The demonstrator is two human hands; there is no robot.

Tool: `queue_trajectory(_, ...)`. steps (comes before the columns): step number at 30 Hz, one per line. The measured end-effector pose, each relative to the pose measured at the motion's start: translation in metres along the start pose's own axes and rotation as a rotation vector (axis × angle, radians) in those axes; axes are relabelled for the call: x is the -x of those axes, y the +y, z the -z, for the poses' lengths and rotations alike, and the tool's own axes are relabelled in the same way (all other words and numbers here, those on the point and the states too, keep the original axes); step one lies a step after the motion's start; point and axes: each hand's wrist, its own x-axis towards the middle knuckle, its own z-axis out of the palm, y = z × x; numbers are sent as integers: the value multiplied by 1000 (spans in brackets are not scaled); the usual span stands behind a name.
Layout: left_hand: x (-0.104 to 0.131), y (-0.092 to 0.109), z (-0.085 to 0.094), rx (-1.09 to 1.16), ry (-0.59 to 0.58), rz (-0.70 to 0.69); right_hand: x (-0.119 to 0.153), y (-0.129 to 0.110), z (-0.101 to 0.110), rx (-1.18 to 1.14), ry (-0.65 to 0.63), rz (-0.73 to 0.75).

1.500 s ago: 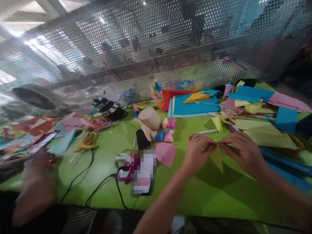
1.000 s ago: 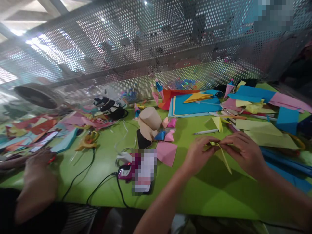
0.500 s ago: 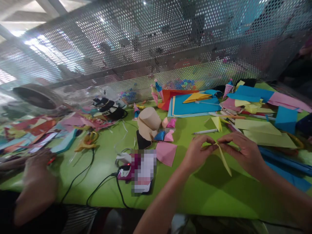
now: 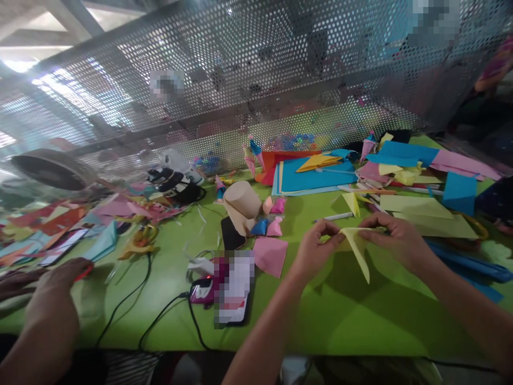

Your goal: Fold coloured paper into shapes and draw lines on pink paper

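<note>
Farther apart than before, left hand and right hand pinch yellow paper; pen lies beyond, pink paper at left.

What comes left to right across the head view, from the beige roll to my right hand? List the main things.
Beige roll → pink square of paper → your left hand → folded yellow paper, pinched between both hands → your right hand.

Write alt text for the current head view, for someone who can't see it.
A person's left hand and right hand hold a folded yellow paper above a cluttered green table. Nearby lie a tan roll, a pink paper square and blue sheets; a perforated screen stands behind.
</note>
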Motion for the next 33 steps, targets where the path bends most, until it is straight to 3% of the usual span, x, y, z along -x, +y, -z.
queue_trajectory(5,-1,-2,0,9,7,29,0,8,1,11,10,42)
queue_trajectory(10,-2,-12,-7,-45,113,1,6,-2,-1,260,200,381)
queue_trajectory(14,-1,-19,-14,-87,167,-53,12,-7,-8,356,137,533)
queue_trajectory(25,2,-18,-24,-7,99,-31,11,0,-18,388,122,601)
queue_trajectory(33,3,-19,-22,-97,58,-33,11,0,-17,403,122,570)
